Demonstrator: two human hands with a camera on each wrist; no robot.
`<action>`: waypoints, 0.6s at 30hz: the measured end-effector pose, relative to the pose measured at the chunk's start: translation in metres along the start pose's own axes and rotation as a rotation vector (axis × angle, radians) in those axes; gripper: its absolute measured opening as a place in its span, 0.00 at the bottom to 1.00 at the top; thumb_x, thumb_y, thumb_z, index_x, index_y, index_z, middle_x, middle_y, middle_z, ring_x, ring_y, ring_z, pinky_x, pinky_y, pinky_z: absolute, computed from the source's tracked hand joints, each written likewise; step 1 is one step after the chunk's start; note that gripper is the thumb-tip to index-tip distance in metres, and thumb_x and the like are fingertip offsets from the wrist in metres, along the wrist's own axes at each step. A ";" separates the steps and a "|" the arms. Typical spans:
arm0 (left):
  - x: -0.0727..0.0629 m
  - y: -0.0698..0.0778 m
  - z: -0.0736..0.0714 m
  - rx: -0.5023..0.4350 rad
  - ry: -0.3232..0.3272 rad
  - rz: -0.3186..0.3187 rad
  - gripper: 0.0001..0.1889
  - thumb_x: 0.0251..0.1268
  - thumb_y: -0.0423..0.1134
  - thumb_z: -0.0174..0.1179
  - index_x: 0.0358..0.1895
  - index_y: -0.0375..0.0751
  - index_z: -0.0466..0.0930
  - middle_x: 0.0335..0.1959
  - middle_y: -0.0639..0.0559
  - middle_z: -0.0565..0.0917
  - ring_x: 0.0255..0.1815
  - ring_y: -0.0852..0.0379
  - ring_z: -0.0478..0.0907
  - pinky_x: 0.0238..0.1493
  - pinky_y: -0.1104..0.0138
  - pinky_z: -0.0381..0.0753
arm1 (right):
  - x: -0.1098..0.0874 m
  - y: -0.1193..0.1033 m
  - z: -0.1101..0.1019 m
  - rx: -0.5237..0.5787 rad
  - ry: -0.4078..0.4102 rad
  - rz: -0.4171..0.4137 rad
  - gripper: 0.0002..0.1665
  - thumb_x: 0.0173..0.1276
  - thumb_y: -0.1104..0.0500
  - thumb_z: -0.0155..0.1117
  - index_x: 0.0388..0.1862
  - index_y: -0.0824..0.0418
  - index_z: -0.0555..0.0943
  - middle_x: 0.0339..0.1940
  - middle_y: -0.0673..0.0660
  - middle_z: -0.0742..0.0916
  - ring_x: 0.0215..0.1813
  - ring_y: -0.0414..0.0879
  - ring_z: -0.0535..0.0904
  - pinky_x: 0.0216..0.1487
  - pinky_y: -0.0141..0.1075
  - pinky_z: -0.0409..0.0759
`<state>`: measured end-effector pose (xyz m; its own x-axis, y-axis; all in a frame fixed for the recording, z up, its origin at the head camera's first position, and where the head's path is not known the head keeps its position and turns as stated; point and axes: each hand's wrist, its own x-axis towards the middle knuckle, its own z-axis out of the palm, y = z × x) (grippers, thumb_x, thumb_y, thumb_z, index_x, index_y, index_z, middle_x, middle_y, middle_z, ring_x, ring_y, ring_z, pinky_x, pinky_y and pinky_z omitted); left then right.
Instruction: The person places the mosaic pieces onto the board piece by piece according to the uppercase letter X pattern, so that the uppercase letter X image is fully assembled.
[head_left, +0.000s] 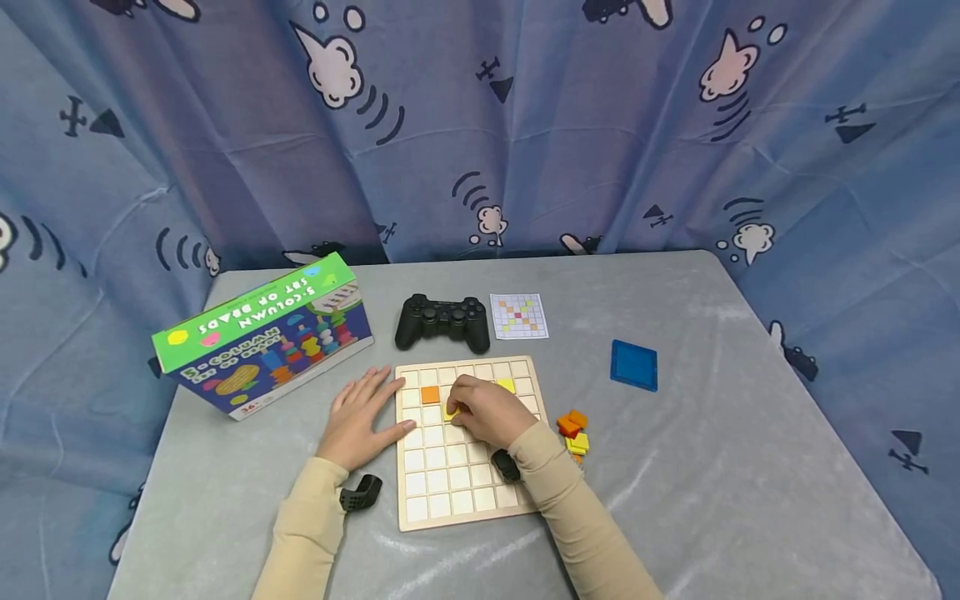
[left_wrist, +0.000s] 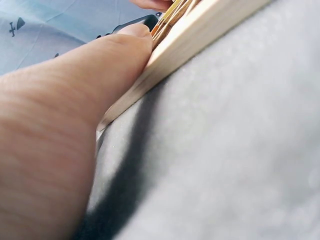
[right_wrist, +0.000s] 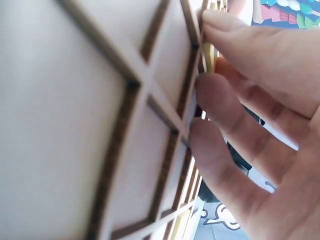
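A wooden grid board (head_left: 438, 482) with square cells lies flat before me. My left hand (head_left: 362, 427) rests at its left edge, fingers extended and thumb (left_wrist: 132, 45) touching the board's side. Over the board's upper middle, my right hand (head_left: 491, 412) pinches a yellow square tile (head_left: 450, 414) at a cell; in the right wrist view the tile (right_wrist: 210, 57) is partly hidden by the fingers. An orange tile (head_left: 430, 395) sits in a cell to its upper left, and another yellow tile (head_left: 506, 385) in a cell to the upper right, partly behind the right hand.
Loose orange, red and yellow tiles (head_left: 576, 444) lie right of the board, partly behind the right forearm. A printed pattern card (head_left: 518, 317) and a black game controller (head_left: 442, 321) lie beyond it. A blue tray (head_left: 633, 365) is farther right; a colourful box (head_left: 262, 342) stands left.
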<state>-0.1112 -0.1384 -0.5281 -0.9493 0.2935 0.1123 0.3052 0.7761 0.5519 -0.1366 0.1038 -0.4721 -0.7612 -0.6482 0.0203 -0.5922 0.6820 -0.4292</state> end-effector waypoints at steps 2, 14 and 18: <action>0.000 0.000 0.000 -0.006 0.006 0.004 0.38 0.58 0.63 0.61 0.71 0.51 0.66 0.74 0.45 0.60 0.76 0.44 0.52 0.74 0.46 0.45 | 0.000 0.000 0.000 0.002 -0.003 0.010 0.04 0.61 0.62 0.70 0.34 0.57 0.84 0.38 0.48 0.81 0.36 0.38 0.78 0.41 0.31 0.80; 0.001 0.003 -0.001 -0.020 -0.020 -0.003 0.39 0.58 0.62 0.61 0.71 0.50 0.65 0.75 0.46 0.59 0.77 0.45 0.50 0.75 0.47 0.42 | -0.010 0.002 -0.017 0.058 -0.027 -0.007 0.09 0.65 0.61 0.66 0.44 0.59 0.82 0.44 0.51 0.81 0.35 0.39 0.76 0.40 0.32 0.79; -0.001 0.003 -0.003 -0.024 -0.016 -0.004 0.39 0.58 0.61 0.61 0.71 0.49 0.65 0.75 0.46 0.59 0.76 0.45 0.50 0.74 0.47 0.42 | -0.028 0.011 -0.037 0.078 0.048 0.027 0.11 0.66 0.64 0.64 0.48 0.61 0.79 0.47 0.54 0.82 0.35 0.42 0.78 0.38 0.34 0.79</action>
<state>-0.1099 -0.1376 -0.5241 -0.9492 0.2995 0.0966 0.2993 0.7638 0.5718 -0.1319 0.1417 -0.4443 -0.7894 -0.6119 0.0501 -0.5505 0.6693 -0.4990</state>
